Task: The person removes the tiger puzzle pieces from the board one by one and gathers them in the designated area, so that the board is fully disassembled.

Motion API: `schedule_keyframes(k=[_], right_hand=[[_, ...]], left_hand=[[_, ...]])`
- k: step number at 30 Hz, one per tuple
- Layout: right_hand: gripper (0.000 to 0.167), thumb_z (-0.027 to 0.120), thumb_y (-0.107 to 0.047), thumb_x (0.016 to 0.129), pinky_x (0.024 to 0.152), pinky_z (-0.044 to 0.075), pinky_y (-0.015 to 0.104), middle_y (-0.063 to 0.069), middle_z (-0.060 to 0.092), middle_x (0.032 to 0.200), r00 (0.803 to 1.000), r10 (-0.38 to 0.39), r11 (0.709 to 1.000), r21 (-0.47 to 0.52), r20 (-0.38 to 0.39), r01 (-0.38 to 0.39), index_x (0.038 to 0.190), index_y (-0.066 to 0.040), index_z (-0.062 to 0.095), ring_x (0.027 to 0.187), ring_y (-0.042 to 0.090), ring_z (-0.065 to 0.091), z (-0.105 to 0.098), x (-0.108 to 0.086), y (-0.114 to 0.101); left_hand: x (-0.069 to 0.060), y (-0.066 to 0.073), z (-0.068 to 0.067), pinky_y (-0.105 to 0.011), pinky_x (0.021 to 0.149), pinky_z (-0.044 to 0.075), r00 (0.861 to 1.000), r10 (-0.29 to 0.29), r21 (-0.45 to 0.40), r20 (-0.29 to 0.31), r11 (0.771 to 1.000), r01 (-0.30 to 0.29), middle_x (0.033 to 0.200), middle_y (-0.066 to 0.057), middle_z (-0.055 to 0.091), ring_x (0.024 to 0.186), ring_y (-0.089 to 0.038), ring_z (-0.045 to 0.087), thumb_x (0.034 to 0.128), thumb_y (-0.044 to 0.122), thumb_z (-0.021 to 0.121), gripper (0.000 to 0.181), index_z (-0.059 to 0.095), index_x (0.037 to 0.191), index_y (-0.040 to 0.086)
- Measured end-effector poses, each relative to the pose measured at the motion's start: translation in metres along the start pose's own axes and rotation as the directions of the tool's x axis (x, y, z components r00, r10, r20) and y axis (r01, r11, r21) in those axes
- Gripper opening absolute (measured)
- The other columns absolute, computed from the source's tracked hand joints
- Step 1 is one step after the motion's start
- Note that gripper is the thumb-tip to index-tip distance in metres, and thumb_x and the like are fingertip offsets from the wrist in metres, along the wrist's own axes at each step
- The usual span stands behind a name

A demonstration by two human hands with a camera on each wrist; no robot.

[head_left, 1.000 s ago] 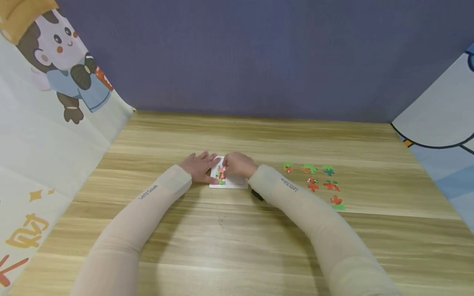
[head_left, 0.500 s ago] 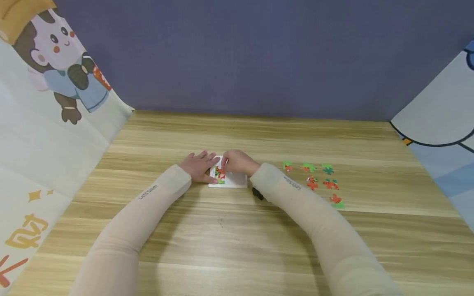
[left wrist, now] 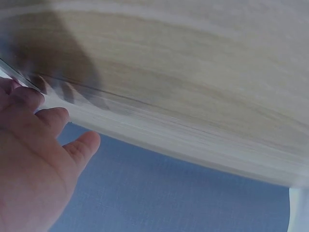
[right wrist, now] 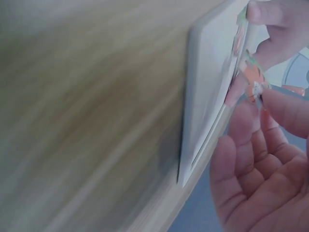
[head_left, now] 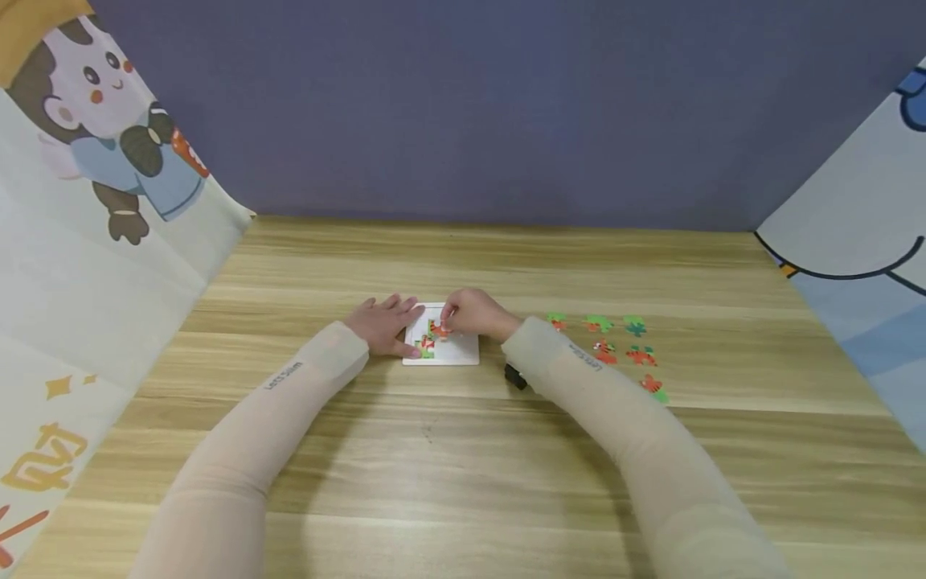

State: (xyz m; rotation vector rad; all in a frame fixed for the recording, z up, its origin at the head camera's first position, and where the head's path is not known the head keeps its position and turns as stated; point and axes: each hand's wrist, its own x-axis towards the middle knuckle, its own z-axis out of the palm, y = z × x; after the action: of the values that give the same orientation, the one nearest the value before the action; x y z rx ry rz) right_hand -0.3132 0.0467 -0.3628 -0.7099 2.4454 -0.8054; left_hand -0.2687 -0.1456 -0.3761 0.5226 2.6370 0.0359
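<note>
A small white puzzle tray (head_left: 460, 352) lies on the table between my hands. My left hand (head_left: 381, 326) is spread flat at the tray's left side, its fingers and thumb reaching over the edge; the left wrist view shows those fingers (left wrist: 83, 145) extended. Inside the tray's lower left corner sits a green and red puzzle piece (head_left: 424, 348). My right hand (head_left: 476, 312) pinches an orange jigsaw piece with a green edge (right wrist: 255, 79) between thumb and forefinger, tilted over the tray's left half. Its other fingers (right wrist: 223, 157) are loosely bent.
On the wooden table (head_left: 434, 466) to the right, several loose jigsaw pieces lie apart, among them a green and orange one (head_left: 600, 323) and an orange one (head_left: 641, 356). A black object (head_left: 514, 376) shows by the right wrist. A dark blue panel (head_left: 463, 112) stands behind.
My right hand has drawn slightly right across the tray with the orange jigsaw piece, uncovering more of the piece in the corner. The left hand has stayed in place on the tray.
</note>
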Motion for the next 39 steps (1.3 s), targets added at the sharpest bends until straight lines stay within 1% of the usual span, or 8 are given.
schedule_keyframes(k=[8,13,16,21,25,30,35,39], right_hand=[[0.007,0.064,-0.006,0.087,0.06,0.047,0.022,0.005,0.065,0.081,1.0,0.026,0.998,0.049,0.009,-0.026,0.091,-0.003,0.069,0.065,0.012,0.055,-0.011,-0.01,0.012],[0.007,0.062,-0.005,0.088,0.063,0.047,0.026,0.005,0.065,0.08,1.0,0.024,0.997,0.074,0.003,-0.024,0.089,-0.003,0.068,0.068,0.017,0.059,-0.019,-0.018,0.02],[0.007,0.061,-0.005,0.089,0.065,0.049,0.028,0.007,0.066,0.079,1.0,0.021,0.996,0.083,-0.007,-0.021,0.086,-0.003,0.068,0.069,0.019,0.061,-0.023,-0.023,0.026],[0.007,0.06,-0.002,0.087,0.064,0.051,0.028,0.006,0.065,0.078,0.999,0.029,0.995,0.094,-0.024,-0.026,0.086,0.0,0.067,0.067,0.016,0.059,-0.029,-0.03,0.037],[0.007,0.061,-0.002,0.086,0.063,0.049,0.026,0.005,0.065,0.078,0.998,0.043,0.996,0.084,-0.036,-0.04,0.087,0.0,0.067,0.065,0.015,0.058,-0.033,-0.034,0.045],[0.007,0.061,-0.003,0.087,0.064,0.048,0.027,0.006,0.066,0.078,0.998,0.041,0.998,0.058,-0.05,-0.038,0.085,0.0,0.067,0.064,0.015,0.058,-0.04,-0.039,0.057],[0.008,0.061,-0.004,0.088,0.068,0.051,0.03,0.008,0.068,0.083,0.997,0.064,0.997,0.051,-0.047,-0.061,0.088,0.001,0.068,0.068,0.016,0.06,-0.046,-0.044,0.069],[0.011,0.059,-0.005,0.09,0.072,0.053,0.033,0.01,0.068,0.089,0.996,0.076,0.996,0.048,-0.039,-0.074,0.093,0.002,0.067,0.073,0.018,0.063,-0.052,-0.049,0.077]], left_hand=[[-0.002,-0.002,0.0,-0.059,0.111,0.01,1.0,0.01,-0.011,-0.004,1.0,-0.01,0.159,-0.013,0.008,0.144,-0.037,0.009,0.0894,0.059,0.054,0.091,0.014,0.154,0.009],[-0.003,-0.005,0.001,-0.058,0.112,0.008,1.0,0.005,-0.019,0.007,1.0,-0.004,0.159,-0.011,0.005,0.145,-0.035,0.008,0.0898,0.059,0.054,0.091,0.012,0.155,0.01],[-0.003,-0.007,0.001,-0.058,0.112,0.007,1.0,0.01,-0.022,0.003,1.0,-0.01,0.159,-0.011,0.005,0.145,-0.035,0.008,0.0899,0.059,0.054,0.091,0.012,0.155,0.01],[-0.003,-0.009,0.001,-0.059,0.112,0.007,1.0,0.02,-0.033,-0.004,0.999,-0.02,0.159,-0.012,0.005,0.145,-0.035,0.008,0.0901,0.058,0.053,0.091,0.012,0.155,0.01],[-0.004,-0.009,0.001,-0.059,0.112,0.007,1.0,0.019,-0.038,0.001,0.999,-0.019,0.159,-0.011,0.005,0.145,-0.035,0.008,0.0904,0.058,0.054,0.09,0.012,0.155,0.01],[-0.003,-0.009,0.0,-0.059,0.112,0.007,1.0,0.015,-0.036,0.001,0.999,-0.014,0.159,-0.012,0.005,0.145,-0.035,0.008,0.0909,0.057,0.053,0.09,0.011,0.155,0.009],[-0.002,-0.009,-0.001,-0.059,0.112,0.008,1.0,0.018,-0.035,-0.003,0.999,-0.018,0.159,-0.012,0.005,0.144,-0.035,0.008,0.0909,0.057,0.053,0.09,0.012,0.155,0.009],[-0.002,-0.008,-0.003,-0.059,0.112,0.007,1.0,0.009,-0.042,0.005,0.999,-0.009,0.159,-0.012,0.004,0.145,-0.034,0.007,0.0911,0.057,0.053,0.09,0.011,0.155,0.009]])
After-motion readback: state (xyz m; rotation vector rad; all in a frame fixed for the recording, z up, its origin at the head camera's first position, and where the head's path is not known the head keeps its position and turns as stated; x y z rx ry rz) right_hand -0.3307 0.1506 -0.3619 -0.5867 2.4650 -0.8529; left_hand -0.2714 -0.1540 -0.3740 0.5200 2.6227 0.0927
